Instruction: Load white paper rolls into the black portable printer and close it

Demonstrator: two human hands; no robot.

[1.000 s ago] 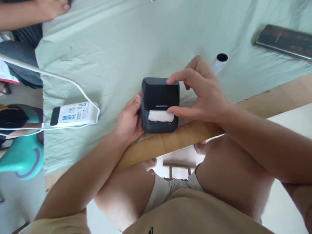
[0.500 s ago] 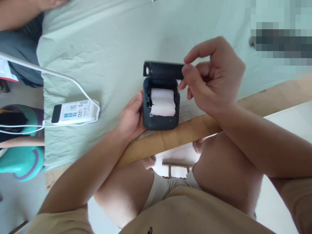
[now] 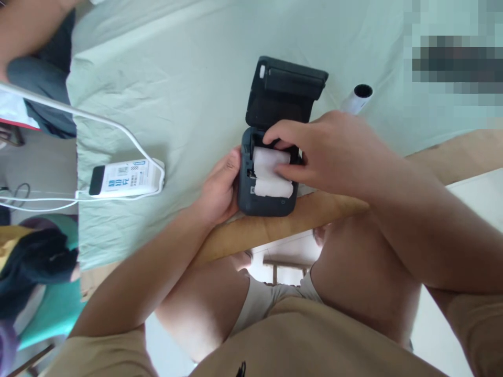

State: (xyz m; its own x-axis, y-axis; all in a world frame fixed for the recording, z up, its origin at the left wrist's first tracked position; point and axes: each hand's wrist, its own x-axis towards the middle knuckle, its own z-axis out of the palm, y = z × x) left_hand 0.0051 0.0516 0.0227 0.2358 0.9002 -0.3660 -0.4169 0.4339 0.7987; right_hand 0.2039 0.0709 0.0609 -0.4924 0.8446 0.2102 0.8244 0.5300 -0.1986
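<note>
A small dark portable printer (image 3: 267, 207) lies at the table's near edge, its lid (image 3: 281, 97) swung up and back. Inside its bay sits a white paper roll (image 3: 271, 162), with a torn-edged end of paper hanging over the front. My left hand (image 3: 222, 186) is closed around the printer's left side. From the right my right hand (image 3: 326, 152) reaches into the bay, thumb on the paper and index finger at the roll's far side. Its other fingers are partly hidden behind the hand.
Beyond my right hand stands a white tube (image 3: 357, 98) with a dark end. At left a white power bank (image 3: 128, 178) lies with white cables (image 3: 110, 123). Another person's arm (image 3: 31, 26) is at upper left. A wooden edge (image 3: 275, 222) borders the green cloth (image 3: 176, 78).
The lid has tipped further back, and my right hand has left it and come down to the paper roll. The white tube now shows. My left hand still holds the printer.
</note>
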